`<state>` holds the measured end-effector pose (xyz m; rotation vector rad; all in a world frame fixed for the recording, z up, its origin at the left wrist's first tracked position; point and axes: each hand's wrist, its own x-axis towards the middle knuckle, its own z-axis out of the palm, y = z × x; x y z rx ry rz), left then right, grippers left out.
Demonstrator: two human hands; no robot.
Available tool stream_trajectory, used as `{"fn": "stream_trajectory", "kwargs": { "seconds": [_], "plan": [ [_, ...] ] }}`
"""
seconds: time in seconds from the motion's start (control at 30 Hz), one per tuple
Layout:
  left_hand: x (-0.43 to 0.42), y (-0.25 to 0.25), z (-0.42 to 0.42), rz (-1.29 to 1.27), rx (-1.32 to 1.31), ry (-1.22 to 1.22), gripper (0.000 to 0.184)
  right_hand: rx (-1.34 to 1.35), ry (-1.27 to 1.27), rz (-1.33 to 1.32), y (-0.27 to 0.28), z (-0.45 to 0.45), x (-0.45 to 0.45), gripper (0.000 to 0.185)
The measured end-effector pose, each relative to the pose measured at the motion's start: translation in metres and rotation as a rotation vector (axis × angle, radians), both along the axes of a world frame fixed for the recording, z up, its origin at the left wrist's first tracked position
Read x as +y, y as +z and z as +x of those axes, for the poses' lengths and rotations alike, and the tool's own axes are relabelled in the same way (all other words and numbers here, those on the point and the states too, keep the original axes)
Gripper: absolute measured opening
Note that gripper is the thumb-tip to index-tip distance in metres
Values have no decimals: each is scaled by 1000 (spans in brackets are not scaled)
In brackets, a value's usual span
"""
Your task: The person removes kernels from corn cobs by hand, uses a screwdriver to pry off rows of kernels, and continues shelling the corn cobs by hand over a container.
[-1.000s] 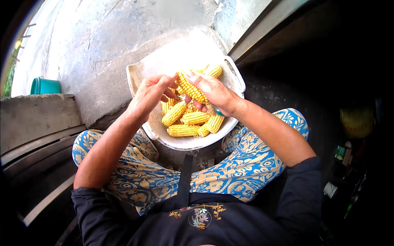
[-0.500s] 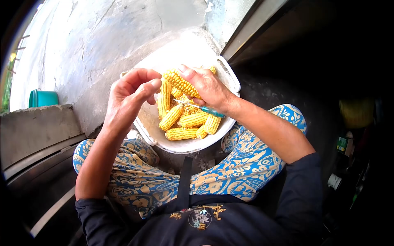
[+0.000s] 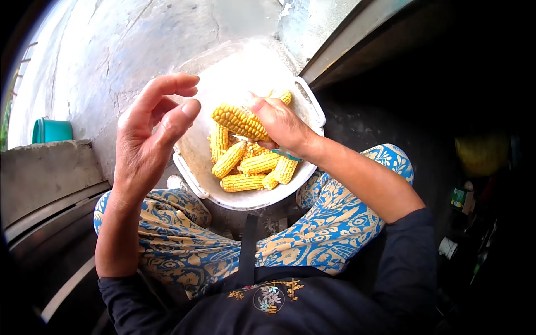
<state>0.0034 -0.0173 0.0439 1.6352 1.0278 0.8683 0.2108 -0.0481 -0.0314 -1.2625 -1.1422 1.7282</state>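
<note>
Worn on my head, the single wide view looks forward and steeply down, over my black embroidered shirt [image 3: 223, 315], at the white rounded basin [image 3: 198, 153] close before me.

A yellow corn cob [image 3: 239, 121] slants in the right hand [image 3: 281, 124]; a teal-handled tool [image 3: 288, 154] shows partly below.

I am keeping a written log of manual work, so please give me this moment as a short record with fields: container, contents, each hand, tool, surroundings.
Container: white, plastic-looking basin with side handles
Contents: several yellow, huskless corn cobs, lying at different angles
Right hand: grips one yellow corn cob above the others
Left hand: thumb and fingers apart, nothing visible between them
Tool: slim teal handle, partly hidden by the right hand; whether gripped, unclear
Surroundings: round teal bucket by a low grey concrete wall
</note>
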Motion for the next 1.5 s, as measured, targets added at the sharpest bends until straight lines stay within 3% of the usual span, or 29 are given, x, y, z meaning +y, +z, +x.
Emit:
{"fn": "stream_trajectory", "kwargs": {
  "seconds": [0.07, 0.13, 0.2, 0.3, 0.53, 0.67, 0.8, 0.93, 1.2, 1.5],
  "plan": [
    [6, 1, -3, 178, 364, -166, 39, -5, 26, -2, 2, 0, -3, 51],
    [6, -3, -3, 178, 506, -299, 41, 135, 110, -29, 8, 0, -3, 56],
    [4, -9, -1, 93, 504, -318, 42, 102, 109, 21, 16, -2, -6, 57],
    [6, -26, 1, -225, 172, -301, 41, 98, 119, 75, 19, -1, -8, 57],
    [14, -22, -2, -343, 53, -329, 40, 106, 151, 76, 20, -2, -7, 53],
    [9, -2, -3, -15, -61, -57, 39, 80, 129, 55, 18, -3, -5, 52],
    [7, 21, -26, 284, -181, -159, 59, 22, 141, 67, 16, -5, -4, 49],
    [16, 38, -45, 451, -335, -529, 76, 15, 159, 57, 24, -8, -4, 45],
    [-1, 49, -76, 455, -211, -567, 76, 32, 177, 6, 16, -10, -5, 41],
    [-18, 27, -81, 364, -52, -239, 77, 33, 146, 0, 19, -15, -4, 41]
  ]
}}
